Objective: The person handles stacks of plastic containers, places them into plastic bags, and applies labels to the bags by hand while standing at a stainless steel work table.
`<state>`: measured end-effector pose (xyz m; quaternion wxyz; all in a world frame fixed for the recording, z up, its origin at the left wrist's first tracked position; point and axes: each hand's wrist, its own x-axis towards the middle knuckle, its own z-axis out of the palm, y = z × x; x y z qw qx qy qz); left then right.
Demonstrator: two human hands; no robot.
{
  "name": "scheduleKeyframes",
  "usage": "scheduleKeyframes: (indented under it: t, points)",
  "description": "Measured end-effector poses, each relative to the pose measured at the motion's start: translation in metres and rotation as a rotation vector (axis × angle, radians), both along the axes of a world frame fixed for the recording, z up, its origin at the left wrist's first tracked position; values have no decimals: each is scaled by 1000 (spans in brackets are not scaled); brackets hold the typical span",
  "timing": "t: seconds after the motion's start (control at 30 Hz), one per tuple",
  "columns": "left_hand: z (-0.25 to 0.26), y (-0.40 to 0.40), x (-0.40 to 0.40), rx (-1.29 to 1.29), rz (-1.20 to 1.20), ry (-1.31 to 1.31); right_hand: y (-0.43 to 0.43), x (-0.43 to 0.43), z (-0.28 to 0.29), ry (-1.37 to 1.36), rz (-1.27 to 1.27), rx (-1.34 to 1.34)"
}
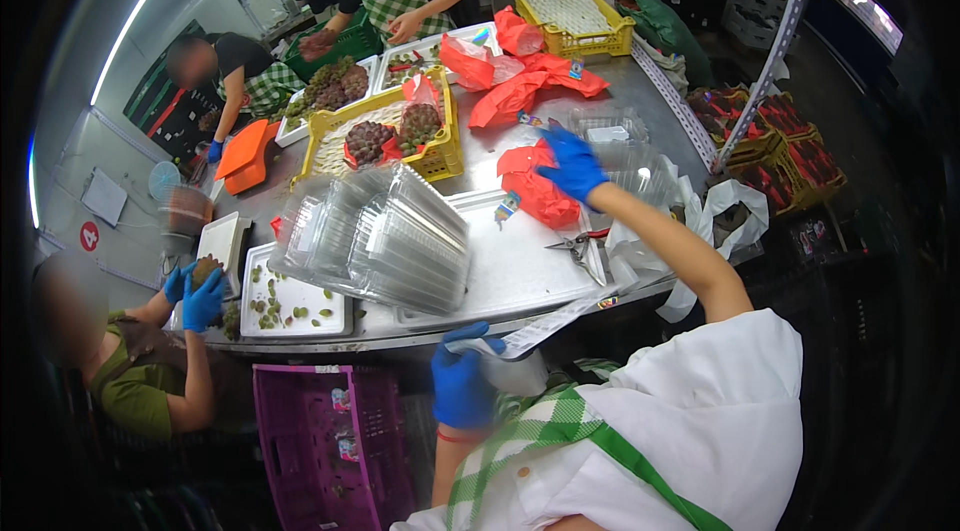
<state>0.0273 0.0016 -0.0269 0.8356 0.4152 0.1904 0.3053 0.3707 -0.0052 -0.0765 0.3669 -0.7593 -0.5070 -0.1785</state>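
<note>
My left hand (463, 385), in a blue glove, grips a roll of labels (519, 372) near the table's front edge. A printed label strip (553, 325) runs from the roll towards the right. My right hand (574, 165), also blue-gloved and blurred, is over crumpled red wrapping paper (536, 186) with its fingers spread; whether it touches the paper I cannot tell. Below that paper, red-handled pruning shears (577, 255) lie at the right end of a white tray (502, 261). Stacked clear plastic clamshell boxes (405, 238) lean at the tray's left.
A yellow crate (446, 156) holds grape bunches (369, 142). More red paper (510, 92) lies behind. Clear containers (634, 167) and white plastic bags (720, 212) sit at the right. A purple crate (330, 448) stands below the table. Co-workers (150, 373) stand left and across.
</note>
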Motion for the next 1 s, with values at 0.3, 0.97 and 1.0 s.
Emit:
scheduleKeyframes:
  t: [0.3, 0.97, 1.0]
  points:
    - [2, 25, 32, -8, 40, 246, -142, 60, -49, 386, 0, -759]
    - [6, 27, 40, 154, 23, 206, -71, 15, 176, 642, 5, 1]
    - [21, 23, 42, 150, 17, 199, -66, -10, 200, 699, 49, -83]
